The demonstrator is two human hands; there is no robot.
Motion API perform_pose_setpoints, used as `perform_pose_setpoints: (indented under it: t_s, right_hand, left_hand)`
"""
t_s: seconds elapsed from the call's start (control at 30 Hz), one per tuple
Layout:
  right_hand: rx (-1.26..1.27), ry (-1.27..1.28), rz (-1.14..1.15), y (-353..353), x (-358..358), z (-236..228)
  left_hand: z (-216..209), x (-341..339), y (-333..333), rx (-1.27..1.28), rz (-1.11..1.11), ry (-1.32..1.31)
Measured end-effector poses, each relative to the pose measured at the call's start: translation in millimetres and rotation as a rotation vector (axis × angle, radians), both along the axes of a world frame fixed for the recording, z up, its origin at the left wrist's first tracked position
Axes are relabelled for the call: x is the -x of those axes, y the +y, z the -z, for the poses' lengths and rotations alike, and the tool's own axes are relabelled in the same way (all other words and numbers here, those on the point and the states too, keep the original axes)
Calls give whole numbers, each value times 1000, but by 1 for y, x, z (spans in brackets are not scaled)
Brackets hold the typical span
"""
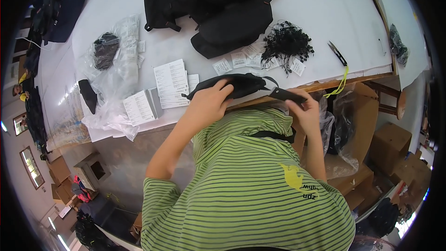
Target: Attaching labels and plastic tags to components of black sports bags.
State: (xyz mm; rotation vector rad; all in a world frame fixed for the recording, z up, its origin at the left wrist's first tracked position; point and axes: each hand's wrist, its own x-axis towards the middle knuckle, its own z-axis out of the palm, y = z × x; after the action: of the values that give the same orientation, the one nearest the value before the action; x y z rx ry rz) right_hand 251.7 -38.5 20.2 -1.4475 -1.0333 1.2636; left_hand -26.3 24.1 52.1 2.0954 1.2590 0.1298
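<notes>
At the white-topped table's (327, 4) near edge: a soft black fabric pouch (248, 86), long axis running left-right between your hands.
Left hand (211, 101): gripping the pouch body, so nearer it.
Right hand (306, 112): pinching a dark flat strip (282, 94) at the right.
Count: one pouch, one strip, one black-handled snips (339, 55).

Behind the pouch (246, 86), bags (218, 7) lie on the table (325, 0).

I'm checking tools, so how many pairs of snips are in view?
1: the snips lie on the white table, right of the tangled black pile, their yellow cord over the edge. Others may hide under the black bags.
</notes>
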Motion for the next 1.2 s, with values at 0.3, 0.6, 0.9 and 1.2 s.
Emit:
perform_pose_setpoints:
  t_s: [0.3,0.6,0.9,1.2]
  right_hand:
    - [129,549,223,0,-56,-16]
    - [10,1074,401,44,-26,-1]
    - [4,955,436,111,28,-18]
    - [-229,-52,681,115,20,-16]
  left_hand:
    - [8,-8,-2,94,87,18]
    - [2,-18,14,135,152,-29]
    - [-5,-18,-5,-58,30,-53]
    - [-10,-5,-16,-176,17,-75]
